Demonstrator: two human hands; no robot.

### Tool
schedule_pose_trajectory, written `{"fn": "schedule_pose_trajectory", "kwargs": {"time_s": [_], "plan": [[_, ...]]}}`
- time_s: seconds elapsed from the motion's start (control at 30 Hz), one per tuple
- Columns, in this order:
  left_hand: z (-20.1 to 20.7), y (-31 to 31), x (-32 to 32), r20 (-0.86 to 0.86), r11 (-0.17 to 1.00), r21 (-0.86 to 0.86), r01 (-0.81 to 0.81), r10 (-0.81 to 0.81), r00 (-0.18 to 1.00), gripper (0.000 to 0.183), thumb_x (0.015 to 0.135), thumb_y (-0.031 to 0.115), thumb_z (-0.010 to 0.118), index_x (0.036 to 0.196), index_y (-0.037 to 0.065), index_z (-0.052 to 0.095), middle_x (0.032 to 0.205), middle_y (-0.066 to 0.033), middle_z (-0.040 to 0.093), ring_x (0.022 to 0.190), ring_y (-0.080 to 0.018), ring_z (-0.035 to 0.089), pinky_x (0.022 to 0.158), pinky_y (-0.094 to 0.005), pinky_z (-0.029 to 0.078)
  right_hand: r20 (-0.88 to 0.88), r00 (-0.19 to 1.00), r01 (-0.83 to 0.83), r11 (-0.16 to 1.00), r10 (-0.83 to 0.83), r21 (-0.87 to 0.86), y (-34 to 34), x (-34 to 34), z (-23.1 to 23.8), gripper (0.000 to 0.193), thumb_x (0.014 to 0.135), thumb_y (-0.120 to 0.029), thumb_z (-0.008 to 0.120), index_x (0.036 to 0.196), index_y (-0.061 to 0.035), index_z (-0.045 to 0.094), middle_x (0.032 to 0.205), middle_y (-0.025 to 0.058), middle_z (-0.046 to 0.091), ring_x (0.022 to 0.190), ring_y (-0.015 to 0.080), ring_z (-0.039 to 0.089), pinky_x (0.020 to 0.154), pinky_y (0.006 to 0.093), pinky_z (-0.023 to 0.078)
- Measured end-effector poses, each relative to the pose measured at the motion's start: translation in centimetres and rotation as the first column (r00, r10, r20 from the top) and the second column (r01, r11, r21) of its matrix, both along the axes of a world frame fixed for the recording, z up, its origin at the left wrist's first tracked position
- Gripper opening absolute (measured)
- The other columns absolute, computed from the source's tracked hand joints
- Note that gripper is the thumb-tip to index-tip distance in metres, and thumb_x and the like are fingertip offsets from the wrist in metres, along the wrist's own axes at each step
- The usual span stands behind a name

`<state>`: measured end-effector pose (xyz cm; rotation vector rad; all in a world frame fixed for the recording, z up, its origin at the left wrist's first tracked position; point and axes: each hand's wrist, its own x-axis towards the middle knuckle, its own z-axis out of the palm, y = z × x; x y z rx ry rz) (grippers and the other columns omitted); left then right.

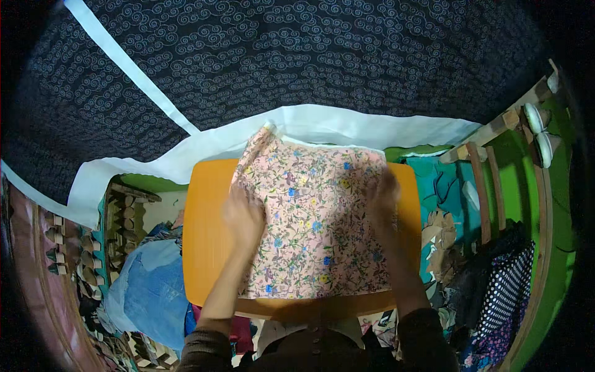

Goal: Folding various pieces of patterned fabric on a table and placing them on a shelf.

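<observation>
A pink floral cloth [310, 229] with blue and yellow blossoms lies spread over an orange table [204, 248]. Its upper left corner stands up in a narrow fold that shows a pale edge. My left hand [243, 214] is at the cloth's left edge, just below that fold. On the opposite side, my right hand [382, 189] is over the upper right part of the cloth. Motion smears the fingers of both hands, so I cannot make out whether either one grips the fabric.
Beyond the table hangs a dark swirl-patterned sheet [347, 62] with a white border. Blue denim [155, 285] is heaped at the left. Teal cloth [440, 186], brown scraps [441, 242] and polka-dot fabric [505, 291] lie at the right, near a wooden frame [483, 192].
</observation>
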<state>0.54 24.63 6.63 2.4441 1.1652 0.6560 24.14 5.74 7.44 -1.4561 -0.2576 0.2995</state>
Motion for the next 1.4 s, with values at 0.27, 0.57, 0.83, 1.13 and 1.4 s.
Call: {"fn": "schedule_pose_trajectory", "kwargs": {"time_s": [0.27,0.57,0.83,1.13,1.4], "plan": [[-5.7,-5.2,-5.1,-0.415,0.974,-0.049,0.221,-0.221,0.883,0.053,0.090,0.035,0.034,0.136,0.010,0.029,0.143,-0.0104,0.023,0.131,-0.0296,0.022,0.106,-0.0478,0.015,0.470,0.472,0.067,0.501,0.746,-0.863,-1.3,-12.4,-5.5,0.046,0.086,-0.028,0.051,0.129,-0.0148,0.042,0.132,0.0127,0.037,0.123,0.0294,0.033,0.100,0.0538,0.023],[-4.3,-9.1,-8.0,-0.396,0.973,-0.031,0.227,-0.220,0.892,0.059,0.087,0.040,0.040,0.134,0.005,0.031,0.142,-0.0172,0.023,0.132,-0.0311,0.019,0.105,-0.0518,0.013,0.385,0.792,0.108,0.511,0.474,-0.853,-4.3,-15.2,-4.0,0.047,0.090,-0.030,0.040,0.126,0.0002,0.041,0.133,0.0161,0.036,0.127,0.0319,0.029,0.104,0.0515,0.019],[-5.5,-10.8,-11.2,-0.421,0.927,-0.002,0.375,-0.341,0.841,0.057,0.084,0.046,0.043,0.135,0.022,0.034,0.142,-0.0082,0.027,0.127,-0.0296,0.030,0.104,-0.0506,0.017,0.478,0.565,0.152,0.486,0.672,-0.861,-12.3,-14.8,-8.2,0.048,0.087,-0.028,0.041,0.130,-0.0073,0.039,0.132,0.0203,0.035,0.124,0.0362,0.030,0.100,0.0533,0.023],[-6.0,-10.0,-15.5,-0.413,0.916,0.084,0.391,-0.325,0.851,0.066,0.083,0.053,0.043,0.135,0.015,0.032,0.142,-0.0118,0.025,0.130,-0.0292,0.025,0.104,-0.0521,0.016,0.424,0.480,0.271,0.330,0.768,-0.904,-20.2,-10.0,-8.0,0.054,0.087,-0.031,0.043,0.136,-0.0126,0.030,0.137,0.0192,0.031,0.127,0.0353,0.028,0.103,0.0533,0.017],[-5.6,-13.1,-16.6,-0.537,0.806,0.091,0.585,-0.455,0.710,0.050,0.089,0.039,0.041,0.134,0.016,0.034,0.137,-0.0081,0.034,0.128,-0.0279,0.028,0.103,-0.0498,0.021,0.352,0.247,0.051,0.351,0.903,-0.935,-23.5,-9.9,-6.5,0.056,0.084,-0.044,0.049,0.131,-0.0157,0.039,0.135,0.0142,0.035,0.128,0.0285,0.029,0.105,0.0535,0.012]]}}
